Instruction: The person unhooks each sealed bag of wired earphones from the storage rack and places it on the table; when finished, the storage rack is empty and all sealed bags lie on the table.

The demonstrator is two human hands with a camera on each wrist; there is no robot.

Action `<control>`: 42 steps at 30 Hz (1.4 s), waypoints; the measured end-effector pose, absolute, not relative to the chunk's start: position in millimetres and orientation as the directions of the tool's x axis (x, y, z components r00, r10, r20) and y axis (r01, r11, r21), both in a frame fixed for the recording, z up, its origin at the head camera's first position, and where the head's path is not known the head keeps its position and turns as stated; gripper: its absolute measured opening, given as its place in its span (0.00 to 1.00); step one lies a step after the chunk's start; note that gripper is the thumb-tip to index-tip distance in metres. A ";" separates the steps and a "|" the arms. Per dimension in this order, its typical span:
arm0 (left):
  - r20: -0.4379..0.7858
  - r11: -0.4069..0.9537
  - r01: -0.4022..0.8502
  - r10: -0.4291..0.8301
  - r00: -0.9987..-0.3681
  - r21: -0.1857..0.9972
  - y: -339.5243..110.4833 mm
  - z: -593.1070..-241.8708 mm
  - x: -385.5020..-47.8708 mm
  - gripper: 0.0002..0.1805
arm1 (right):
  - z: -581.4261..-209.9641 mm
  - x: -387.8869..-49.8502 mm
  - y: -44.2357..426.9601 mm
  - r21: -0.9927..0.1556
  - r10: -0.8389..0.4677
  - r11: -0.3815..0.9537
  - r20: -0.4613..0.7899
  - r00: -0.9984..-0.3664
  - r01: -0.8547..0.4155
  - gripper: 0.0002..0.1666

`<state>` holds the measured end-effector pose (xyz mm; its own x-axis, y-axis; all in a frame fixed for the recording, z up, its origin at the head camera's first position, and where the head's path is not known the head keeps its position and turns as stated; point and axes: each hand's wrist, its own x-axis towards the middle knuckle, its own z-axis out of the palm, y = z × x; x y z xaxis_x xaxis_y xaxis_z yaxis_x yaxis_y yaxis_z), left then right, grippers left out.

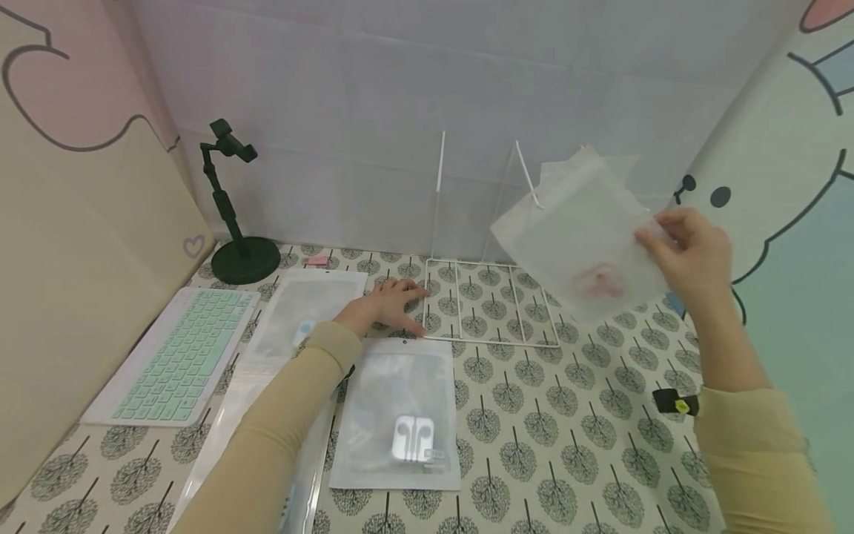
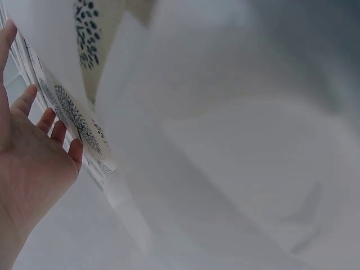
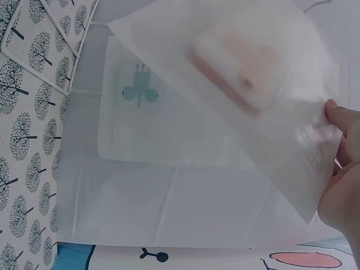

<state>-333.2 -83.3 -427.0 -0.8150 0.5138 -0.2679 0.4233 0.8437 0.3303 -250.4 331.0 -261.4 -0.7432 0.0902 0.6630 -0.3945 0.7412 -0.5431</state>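
Observation:
My right hand [image 1: 694, 256] pinches the edge of a frosted zip bag [image 1: 567, 230] with pink earphones in it. The bag is tilted, its upper left part by a prong of the white wire rack [image 1: 490, 343]. Behind it, in the right wrist view, another frosted bag with teal earphones [image 3: 140, 93] hangs; what holds it is hidden. My left hand [image 1: 394, 302] rests at the left side of the rack's base, fingers spread and mostly straight. Close to it lies a frosted bag [image 1: 394, 386] with white earphones. Blurred white sheeting fills most of the left wrist view.
More frosted bags [image 1: 316, 293] lie on the left, partly under my left sleeve. Beyond them are a mint keyboard [image 1: 183, 356] and a dark green stand [image 1: 245, 259]. A small pink item [image 1: 316, 260] lies near the back wall. Printed cloth covers the table.

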 end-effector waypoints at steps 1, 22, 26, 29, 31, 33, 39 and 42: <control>-0.270 0.845 0.421 0.512 -0.815 0.331 -83.3 -427.2 -333.2 0.51 | -259.9 -248.8 330.8 -0.547 0.090 0.740 0.657 -0.748 -0.392 0.14; -0.264 0.840 0.425 0.517 -0.814 0.336 -83.6 -427.2 -331.2 0.51 | -238.4 -233.1 329.3 -0.452 -0.057 0.623 0.787 -0.614 -0.638 0.11; -0.264 0.841 0.428 0.518 -0.813 0.331 -83.5 -426.8 -331.2 0.51 | -231.0 -224.5 322.2 -0.417 -0.076 0.628 0.807 -0.586 -0.657 0.09; -0.266 0.842 0.429 0.517 -0.814 0.326 -83.0 -426.0 -331.5 0.50 | -227.9 -222.2 321.8 -0.401 -0.080 0.639 0.814 -0.575 -0.657 0.09; -0.265 0.843 0.429 0.517 -0.814 0.325 -82.9 -425.5 -331.8 0.50 | -228.0 -223.7 325.1 -0.415 -0.075 0.631 0.809 -0.583 -0.656 0.09; -0.267 0.841 0.432 0.520 -0.811 0.325 -83.0 -425.8 -332.0 0.50 | -229.4 -226.4 330.1 -0.418 -0.071 0.643 0.802 -0.593 -0.642 0.09; -0.267 0.845 0.436 0.518 -0.813 0.310 -83.0 -425.2 -331.2 0.50 | -232.0 -231.0 341.8 -0.366 -0.127 0.639 0.817 -0.562 -0.676 0.08; -0.262 0.843 0.439 0.520 -0.813 0.312 -82.9 -424.7 -330.8 0.51 | -232.2 -230.8 345.4 -0.331 -0.176 0.605 0.831 -0.527 -0.724 0.07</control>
